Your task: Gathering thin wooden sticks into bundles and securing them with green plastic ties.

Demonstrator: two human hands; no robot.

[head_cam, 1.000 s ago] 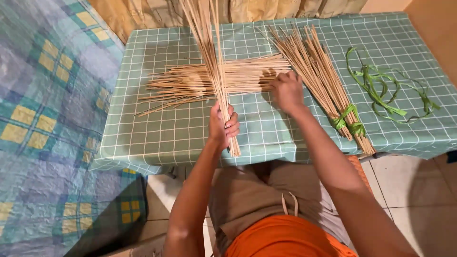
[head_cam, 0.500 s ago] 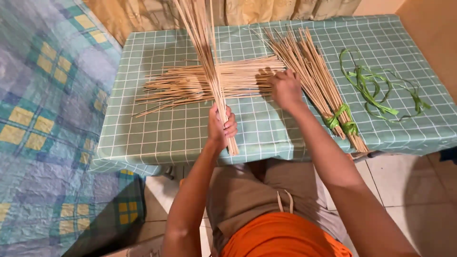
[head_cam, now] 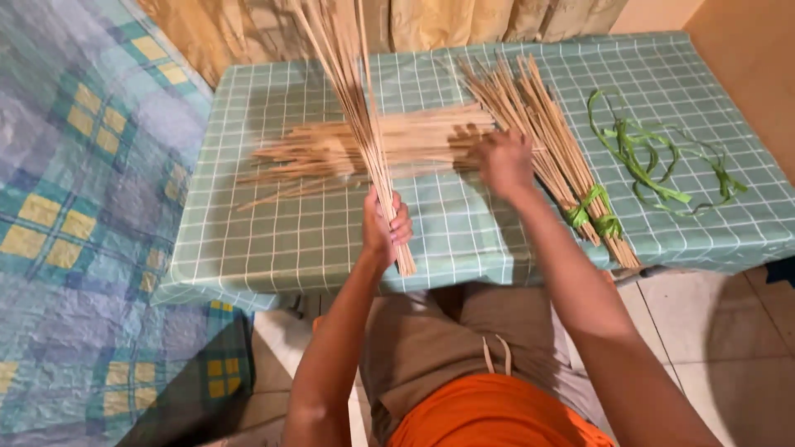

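Since the earlier frames: little has shifted; the right hand (head_cam: 501,161) remains at the near end of the loose pile of pale, thin sticks lying crosswise (head_cam: 373,149), and the left hand (head_cam: 386,223) keeps its fist on the upright bundle.

Item, left hand: closed around a fanned bundle of long straw-coloured sticks (head_cam: 352,99), butt ends resting on the table near its front edge, tips rising out of view.

Item, right hand: fingers spread narrow over the pile's end; whether it grips any stick cannot be told.

Item, beside the right wrist: a second sheaf of tan sticks tied with a green leaf strip (head_cam: 563,157), lying diagonally.

Item, further right: loose green leaf ribbons (head_cam: 646,157).

Step judged: gathering sticks from the pile into the held bundle; the next move calls for pinching a few and carrying them across.

Surface: table under a teal checked cloth (head_cam: 248,240). Room: blue-and-yellow plaid bedspread (head_cam: 74,207) left, beige curtain (head_cam: 431,21) behind, tiled floor (head_cam: 720,331).
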